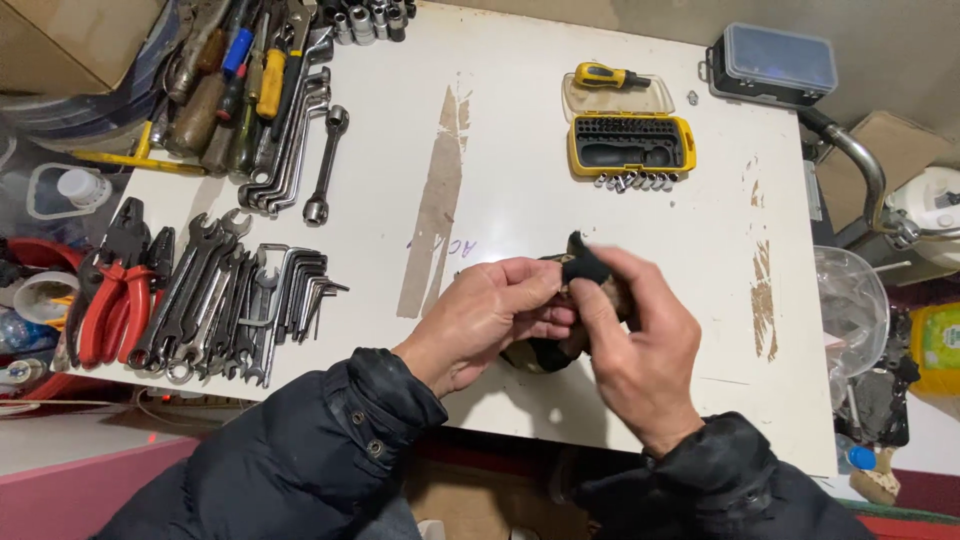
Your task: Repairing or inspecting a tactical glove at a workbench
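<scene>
Currently gripping small dark part [560, 330] near table [520, 200] front edge: left hand [490, 320] closed round it, right hand [630, 350] pinching black cap [585, 265] on top. Risking slip, cap dropping off front edge, pinch being slight.

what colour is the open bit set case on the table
Yellow, with a black insert; the bit set case shows in the head view.

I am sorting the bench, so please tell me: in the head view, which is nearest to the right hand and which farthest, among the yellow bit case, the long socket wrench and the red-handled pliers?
From the right hand:
1. Yellow bit case, open, straight ahead near the table's far edge.
2. Long socket wrench, far left of centre.
3. Red-handled pliers, at the table's left edge.
</scene>
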